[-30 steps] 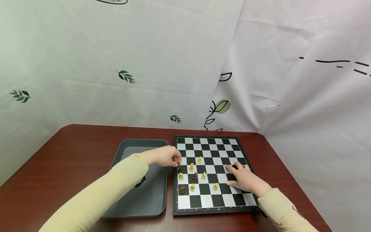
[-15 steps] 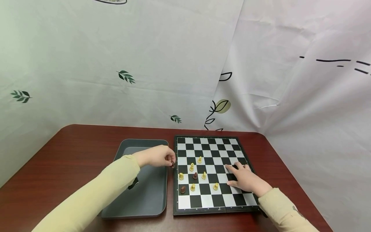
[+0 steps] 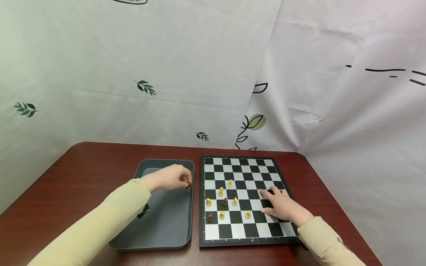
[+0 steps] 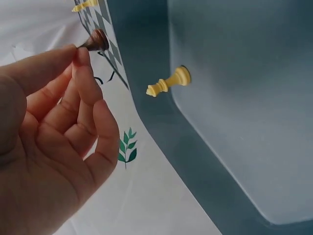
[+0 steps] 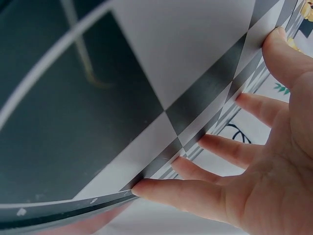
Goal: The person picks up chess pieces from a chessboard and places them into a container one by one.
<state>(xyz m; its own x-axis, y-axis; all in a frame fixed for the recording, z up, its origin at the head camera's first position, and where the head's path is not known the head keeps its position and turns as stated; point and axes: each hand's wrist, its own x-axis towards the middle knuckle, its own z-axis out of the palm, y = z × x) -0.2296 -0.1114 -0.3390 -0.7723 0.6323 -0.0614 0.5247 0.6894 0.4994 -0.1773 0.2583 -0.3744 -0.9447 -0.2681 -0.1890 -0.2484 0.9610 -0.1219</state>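
My left hand (image 3: 174, 176) is above the right side of the grey tray (image 3: 169, 225). Its thumb and fingertips pinch a dark brown chess piece (image 4: 98, 40) with the wide base outward; the fingers hide its top. On the chessboard (image 3: 239, 231), my right hand (image 3: 283, 207) rests with spread fingers, fingertips on the squares at the board's right side. Several yellow chess pieces (image 3: 221, 191) stand on the left half of the board. Among them are two brown chess pieces (image 3: 224, 201), the other brown piece (image 3: 210, 217) nearer the front left corner.
A yellow chess piece (image 4: 168, 82) is in the tray, seen in the left wrist view and hidden by the left arm from the head. Tray and board sit side by side on a reddish-brown table (image 3: 100, 159). A white printed curtain (image 3: 166, 74) hangs behind.
My left hand has lifted the brown chess piece off the board's left edge and carried it left, over the tray. The right hand has stayed in place.
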